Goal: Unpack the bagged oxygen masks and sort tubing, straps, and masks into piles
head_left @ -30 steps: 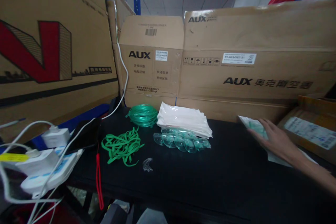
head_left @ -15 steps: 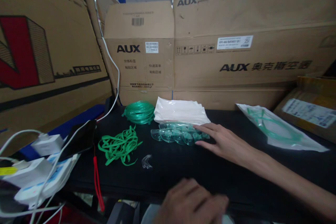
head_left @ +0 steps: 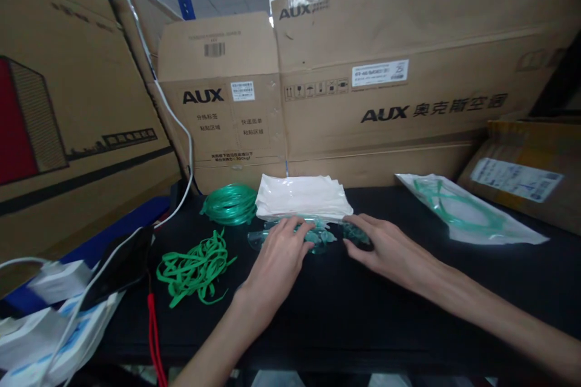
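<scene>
In the head view a row of nested, clear green plastic pieces that look like oxygen masks (head_left: 321, 240) lies on the black table. My left hand (head_left: 287, 248) reaches over the row from the front, its fingers curved down around the masks and hiding part of them. Just to the right, my right hand (head_left: 374, 242) has a clear green mask (head_left: 353, 232) between thumb and fingers, a small gap away from the row. Behind both hands lies a stack of white plastic bags (head_left: 303, 196).
Left of the masks lie coiled green tubing (head_left: 230, 204) and a heap of green elastic straps (head_left: 196, 269). White chargers (head_left: 61, 281), cables and a red lanyard (head_left: 155, 338) are at the left edge. At the right rests a bagged green tube (head_left: 472, 211). Cardboard boxes (head_left: 318, 127) wall the back.
My left hand has come up from the table's front edge onto the masks. My right hand now has a mask apart from the row's right end. The view has shifted slightly right.
</scene>
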A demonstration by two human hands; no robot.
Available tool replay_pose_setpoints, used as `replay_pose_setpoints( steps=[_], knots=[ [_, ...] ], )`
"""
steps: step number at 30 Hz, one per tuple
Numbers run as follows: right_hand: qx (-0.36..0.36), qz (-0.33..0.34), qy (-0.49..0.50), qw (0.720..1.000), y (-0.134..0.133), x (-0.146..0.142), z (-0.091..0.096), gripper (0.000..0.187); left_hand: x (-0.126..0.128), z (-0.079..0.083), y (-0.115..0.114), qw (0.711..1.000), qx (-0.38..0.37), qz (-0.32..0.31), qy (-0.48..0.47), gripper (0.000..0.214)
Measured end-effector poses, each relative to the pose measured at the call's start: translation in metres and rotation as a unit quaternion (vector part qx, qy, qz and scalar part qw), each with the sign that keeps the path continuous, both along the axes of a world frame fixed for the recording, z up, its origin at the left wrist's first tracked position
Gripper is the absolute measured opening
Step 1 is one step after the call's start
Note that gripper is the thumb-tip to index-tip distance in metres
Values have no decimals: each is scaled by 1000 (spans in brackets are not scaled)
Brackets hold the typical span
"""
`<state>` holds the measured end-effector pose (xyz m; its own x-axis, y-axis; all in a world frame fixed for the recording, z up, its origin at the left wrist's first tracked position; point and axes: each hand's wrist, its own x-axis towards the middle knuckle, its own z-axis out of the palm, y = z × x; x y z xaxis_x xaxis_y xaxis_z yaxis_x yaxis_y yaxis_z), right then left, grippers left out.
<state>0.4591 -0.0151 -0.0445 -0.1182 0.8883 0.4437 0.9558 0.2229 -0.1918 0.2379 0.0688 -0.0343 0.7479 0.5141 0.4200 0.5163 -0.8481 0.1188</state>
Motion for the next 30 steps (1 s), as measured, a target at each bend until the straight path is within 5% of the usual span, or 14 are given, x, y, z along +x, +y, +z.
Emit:
replay_pose_setpoints(
  steps=[5, 13, 18, 23, 30],
  knots=[
    [40, -31, -116, 992, -44, -16, -11, 47, -4, -3, -2, 998, 27, -20, -46, 36],
    [9, -3, -77, 997, -61, -51, -22, 68, -42, -17, -36, 989, 29, -87, -115, 23],
    [-1, -17, -2, 1000, -74, -43, -18, 59, -92, -27, -40, 987, 81, -79, -118, 28],
    [76, -31, 57, 995, -90, -25, -19, 39, -133, -17, -41, 992, 40, 18, -114, 26],
    [105, 7, 105, 989, -76, -21, -33, 34, -136, -8, -33, 995, -49, 60, -59, 22]
  ],
)
